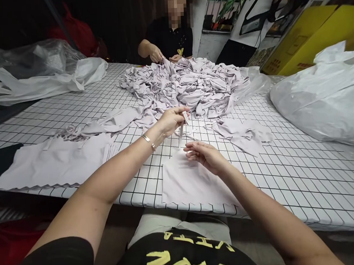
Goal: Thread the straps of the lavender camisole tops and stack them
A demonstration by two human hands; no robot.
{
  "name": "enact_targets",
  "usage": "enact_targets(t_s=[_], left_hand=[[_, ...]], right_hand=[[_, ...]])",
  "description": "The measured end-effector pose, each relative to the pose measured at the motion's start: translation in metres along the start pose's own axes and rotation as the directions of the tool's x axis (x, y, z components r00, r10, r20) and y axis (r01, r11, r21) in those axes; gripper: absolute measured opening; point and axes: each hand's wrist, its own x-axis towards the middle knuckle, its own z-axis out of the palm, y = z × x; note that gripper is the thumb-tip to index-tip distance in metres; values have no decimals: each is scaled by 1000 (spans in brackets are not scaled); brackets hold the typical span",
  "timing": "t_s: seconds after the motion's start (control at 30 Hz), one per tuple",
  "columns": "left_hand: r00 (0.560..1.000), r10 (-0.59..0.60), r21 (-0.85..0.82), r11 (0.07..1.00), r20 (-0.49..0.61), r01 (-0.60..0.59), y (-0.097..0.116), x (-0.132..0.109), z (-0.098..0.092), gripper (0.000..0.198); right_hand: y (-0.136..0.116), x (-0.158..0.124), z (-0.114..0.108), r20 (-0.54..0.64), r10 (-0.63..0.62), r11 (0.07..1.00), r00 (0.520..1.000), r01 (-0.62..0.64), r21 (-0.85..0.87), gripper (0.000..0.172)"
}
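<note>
Above a checked table [308, 173], a worker's left hand [172, 121] is pinching a pale strip [181, 136] between thumb and fingers, the strip dangling toward the far edge of a cloth [193, 184]. The right hand [204, 154] is hovering just beside the strip's lower end, its fingers released, parted and loosely bent over the cloth, which is lying flat at the table's near edge. A stack [57, 161] of similar cloths is resting to the left, while a crumpled pile [192, 87] is spreading across the far side, where a co-worker [164, 37] in black is fingering the fabric. A bulging white bag [319, 99] is sitting to the right.
</note>
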Motion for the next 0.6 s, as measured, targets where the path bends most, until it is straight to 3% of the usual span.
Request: enact_targets(t_s=[0.1, 0.17, 0.37, 0.47, 0.6], left_hand=[[974, 221, 233, 946, 42, -225, -2, -18, 9, 28], [959, 269, 329, 900, 94, -285, -2, -27, 13, 26], [953, 259, 479, 824, 157, -303, 6, -36, 16, 31], [955, 248, 513, 806, 160, -295, 7, -30, 16, 32], [975, 179, 559, 799, 134, -223, 11, -28, 10, 32]], right_hand=[[-22, 13, -3, 88, 14, 994, 996, -23, 105, 28], [-31, 15, -6, 153, -20, 997, 988, 8, 77, 32], [-48, 14, -16, 264, -132, 974, 955, 175, -145, 18], [-54, 17, -15, 294, -73, 965, 953, 142, -222, 22], [-57, 23, -12, 252, 9, 984, 968, 35, -172, 24]])
